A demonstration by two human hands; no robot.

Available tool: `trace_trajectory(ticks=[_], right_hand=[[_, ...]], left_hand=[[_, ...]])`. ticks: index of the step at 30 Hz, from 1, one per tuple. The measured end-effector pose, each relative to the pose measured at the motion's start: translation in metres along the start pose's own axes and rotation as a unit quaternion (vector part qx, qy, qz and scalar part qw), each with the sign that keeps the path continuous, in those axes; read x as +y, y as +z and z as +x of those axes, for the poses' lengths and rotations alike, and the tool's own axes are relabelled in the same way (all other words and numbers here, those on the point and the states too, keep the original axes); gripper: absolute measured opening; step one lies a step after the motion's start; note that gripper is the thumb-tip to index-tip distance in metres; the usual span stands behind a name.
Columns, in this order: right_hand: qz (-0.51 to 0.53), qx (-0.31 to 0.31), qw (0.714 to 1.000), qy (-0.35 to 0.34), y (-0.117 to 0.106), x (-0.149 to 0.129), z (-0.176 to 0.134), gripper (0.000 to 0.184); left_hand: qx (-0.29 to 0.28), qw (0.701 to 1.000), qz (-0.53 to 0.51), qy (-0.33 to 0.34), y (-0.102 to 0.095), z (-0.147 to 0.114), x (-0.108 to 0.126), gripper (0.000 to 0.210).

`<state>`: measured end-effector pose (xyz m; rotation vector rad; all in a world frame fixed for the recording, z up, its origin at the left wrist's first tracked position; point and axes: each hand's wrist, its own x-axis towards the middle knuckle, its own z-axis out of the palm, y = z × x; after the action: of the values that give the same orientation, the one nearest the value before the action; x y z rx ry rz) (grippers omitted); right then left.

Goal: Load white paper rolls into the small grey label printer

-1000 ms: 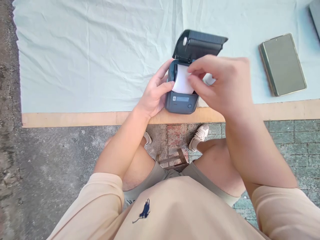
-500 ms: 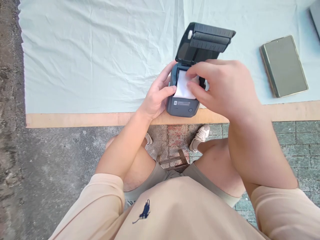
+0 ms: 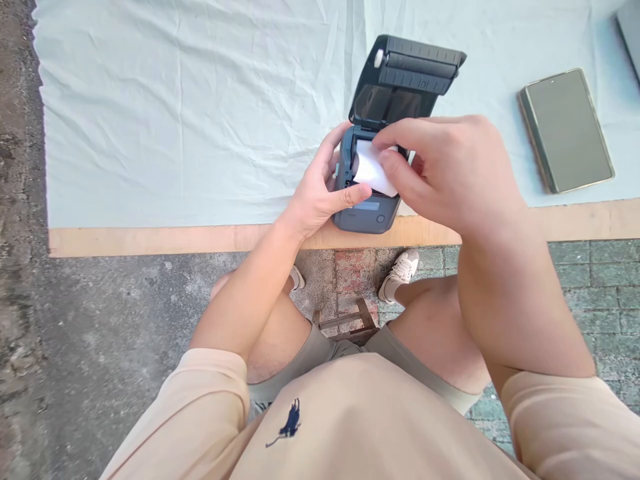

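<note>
At the near wooden edge of the tabletop [image 3: 150,241], the left hand [image 3: 315,197] grips a portable label printer [image 3: 367,223], its lid [image 3: 393,100] raised. The right hand's [image 3: 453,170] fingers pinch white paper [image 3: 373,172] inside. Cloth [image 3: 150,127] spreads wide leftward; a smartphone [image 3: 570,130] lies rightward.

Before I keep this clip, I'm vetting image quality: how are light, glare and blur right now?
Head view: light soft and even, no hard shadows on the cloth; head view: white paper nearly featureless, small display on the dark device too faint to read; head view: right hand without strong blur.
</note>
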<state>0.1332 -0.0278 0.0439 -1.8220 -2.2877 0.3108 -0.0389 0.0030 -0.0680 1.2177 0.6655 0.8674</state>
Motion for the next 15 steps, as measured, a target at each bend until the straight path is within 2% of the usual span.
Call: trace_trajectory(ticks=[5,8,11,13,15], right_hand=[[0.006,-0.019,0.998,-0.058,-0.004,0.001,-0.004,0.033],[-0.029,-0.015,0.998,-0.047,-0.003,0.002,-0.005,0.026],[-0.016,-0.026,0.998,-0.063,-0.003,0.002,-0.006,0.018],[0.01,-0.047,0.995,-0.084,-0.003,0.002,-0.006,0.029],[0.008,-0.036,0.996,-0.08,-0.002,0.001,-0.006,0.041]], left_hand=[[0.017,1.0,-0.005,0.008,0.003,0.0,0.0,0.094],[0.014,1.0,-0.026,0.01,0.005,-0.001,0.006,0.079],[0.015,0.999,-0.034,0.005,0.006,-0.002,0.012,0.064],[0.011,1.0,-0.028,0.0,0.005,-0.002,0.012,0.065],[0.006,1.0,-0.024,-0.003,0.004,-0.002,0.01,0.071]])
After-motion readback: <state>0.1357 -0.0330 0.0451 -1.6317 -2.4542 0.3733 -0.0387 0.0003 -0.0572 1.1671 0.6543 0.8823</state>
